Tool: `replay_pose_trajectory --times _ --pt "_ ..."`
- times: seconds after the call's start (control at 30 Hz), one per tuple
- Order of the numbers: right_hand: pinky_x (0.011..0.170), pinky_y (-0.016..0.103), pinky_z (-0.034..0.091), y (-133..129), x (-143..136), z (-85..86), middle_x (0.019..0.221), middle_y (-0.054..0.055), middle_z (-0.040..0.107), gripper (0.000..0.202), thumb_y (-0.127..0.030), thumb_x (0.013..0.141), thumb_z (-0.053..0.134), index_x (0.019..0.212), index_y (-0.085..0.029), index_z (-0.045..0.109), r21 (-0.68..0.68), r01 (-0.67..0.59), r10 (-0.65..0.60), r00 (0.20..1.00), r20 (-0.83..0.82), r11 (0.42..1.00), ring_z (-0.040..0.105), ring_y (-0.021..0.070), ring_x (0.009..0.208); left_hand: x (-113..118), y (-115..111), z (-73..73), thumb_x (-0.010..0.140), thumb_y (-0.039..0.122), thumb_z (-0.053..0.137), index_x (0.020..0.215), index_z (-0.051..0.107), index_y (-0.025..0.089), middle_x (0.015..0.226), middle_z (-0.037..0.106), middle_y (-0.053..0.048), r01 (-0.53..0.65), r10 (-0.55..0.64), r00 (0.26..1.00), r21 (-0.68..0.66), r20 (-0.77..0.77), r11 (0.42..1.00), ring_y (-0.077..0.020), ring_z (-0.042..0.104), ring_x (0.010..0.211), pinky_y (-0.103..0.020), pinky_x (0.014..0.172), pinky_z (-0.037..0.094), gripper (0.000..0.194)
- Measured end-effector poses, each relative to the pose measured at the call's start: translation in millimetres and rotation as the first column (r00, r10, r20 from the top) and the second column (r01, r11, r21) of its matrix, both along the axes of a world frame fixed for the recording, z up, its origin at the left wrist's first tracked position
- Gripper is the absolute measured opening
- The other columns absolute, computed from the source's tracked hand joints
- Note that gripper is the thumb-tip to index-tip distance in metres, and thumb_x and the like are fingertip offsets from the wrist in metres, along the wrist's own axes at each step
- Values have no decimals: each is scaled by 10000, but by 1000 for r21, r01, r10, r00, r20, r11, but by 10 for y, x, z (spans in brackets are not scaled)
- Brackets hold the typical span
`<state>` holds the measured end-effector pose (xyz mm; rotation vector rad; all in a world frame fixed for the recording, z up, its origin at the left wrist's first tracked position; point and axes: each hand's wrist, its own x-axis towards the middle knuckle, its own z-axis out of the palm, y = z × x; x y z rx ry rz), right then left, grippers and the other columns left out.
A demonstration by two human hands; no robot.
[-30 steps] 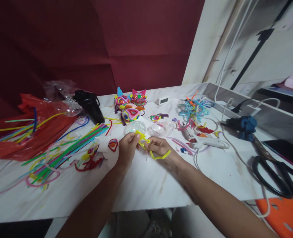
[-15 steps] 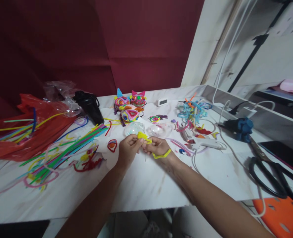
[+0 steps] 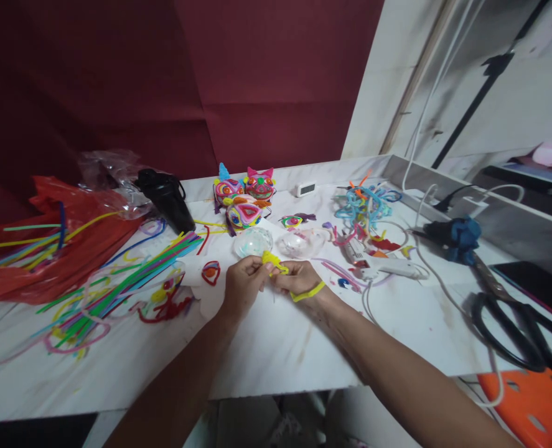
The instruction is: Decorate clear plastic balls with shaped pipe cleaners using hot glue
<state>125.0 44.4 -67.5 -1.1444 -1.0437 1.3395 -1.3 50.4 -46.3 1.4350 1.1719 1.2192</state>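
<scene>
Between my two hands, over the white tabletop, is a yellow pipe cleaner [image 3: 271,257], its upper part bent into a tight zigzag. My left hand [image 3: 244,283] pinches the folded part between thumb and fingers. With its fingers closed, my right hand [image 3: 299,275] grips the same pipe cleaner from the other side, and a yellow length hangs across the back of that hand near the wrist. Just beyond my fingers lie two clear plastic shells [image 3: 253,241]. An orange eye shape edged in red [image 3: 211,272] rests left of my left hand.
Loose coloured pipe cleaners [image 3: 130,289] and a red plastic bag [image 3: 91,239] cover the left side. Behind stand a black bottle [image 3: 168,202] and several decorated animal masks [image 3: 244,213]. To the right are a glue gun [image 3: 383,266], tangled blue pipe cleaners [image 3: 364,205] and large black-handled scissors [image 3: 504,311].
The folded yellow part stands slightly taller and more pointed above my fingers. Both hands stay nearly in place, still holding it, while the camera view has shifted slightly.
</scene>
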Motion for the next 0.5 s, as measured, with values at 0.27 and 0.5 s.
replay_pose_trajectory --times 0.27,0.5 --pt "456 246 360 -28 91 89 500 -35 560 210 -366 574 699 618 -181 609 92 -47 43 998 42 995 463 91 450 -35 41 28 700 316 664 648 594 167 411 466 69 12 -12 1000 -21 11 1000 -63 382 379 -193 412 280 173" --pt "494 256 383 -59 174 67 546 -5 617 212 -389 687 668 706 -178 685 198 -25 -21 973 228 980 527 127 504 -55 33 62 716 315 658 645 584 162 436 470 60 58 -58 998 -36 8 998 -63 385 394 -202 424 283 184"
